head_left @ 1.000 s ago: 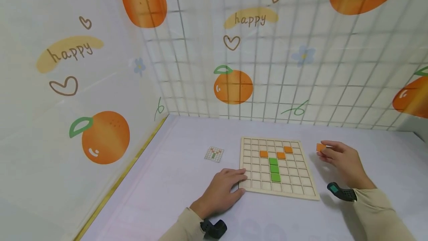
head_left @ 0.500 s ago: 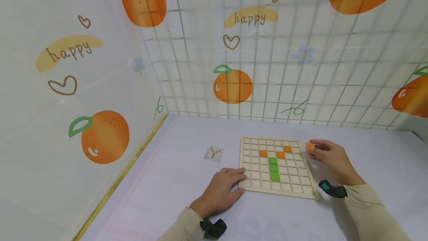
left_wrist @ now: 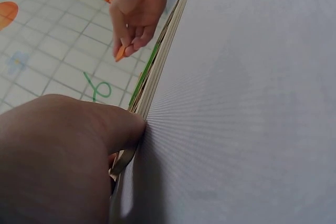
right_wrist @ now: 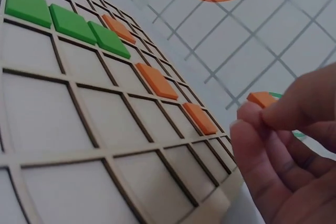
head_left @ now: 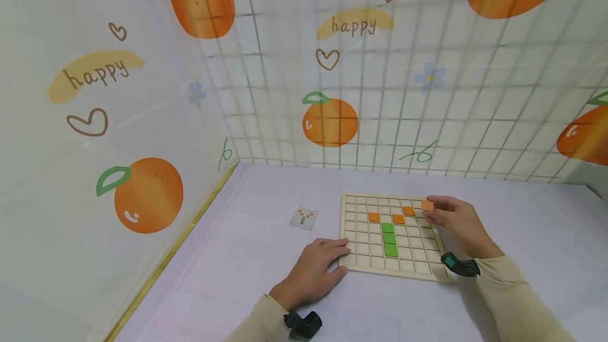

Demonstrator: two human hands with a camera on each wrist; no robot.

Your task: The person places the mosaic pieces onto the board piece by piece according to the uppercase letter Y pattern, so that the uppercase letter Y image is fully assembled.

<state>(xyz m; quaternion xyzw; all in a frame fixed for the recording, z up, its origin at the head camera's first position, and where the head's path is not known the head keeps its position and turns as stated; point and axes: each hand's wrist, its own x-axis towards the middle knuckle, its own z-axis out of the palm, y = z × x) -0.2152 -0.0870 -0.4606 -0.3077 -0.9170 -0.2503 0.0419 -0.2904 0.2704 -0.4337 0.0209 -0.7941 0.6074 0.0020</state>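
In the head view, my right hand (head_left: 461, 223) pinches a square orange tile (head_left: 427, 205) between thumb and fingers, above the far right corner of a wooden grid board (head_left: 361, 264). The right wrist view shows the pinched tile partly covered by the fingers. Several tiles lie in the board's cells: a column of green tiles (head_left: 389, 238) and orange ones, including an orange tile (head_left: 374, 217) on the left and another orange tile (head_left: 409, 211) on the right. My left hand (head_left: 315, 268) rests at the board's near left corner, fingertips on its edge and thumb touching its side.
A small printed card (head_left: 304, 218) with a coloured grid pattern lies left of the board. The white table (head_left: 228, 257) meets fabric-covered walls at the back and left, with a wire grid (head_left: 380, 83) showing behind the back sheet.
My right hand has moved left with the orange tile, from beside the board to over its far right corner. The left hand has stayed at the board's edge.
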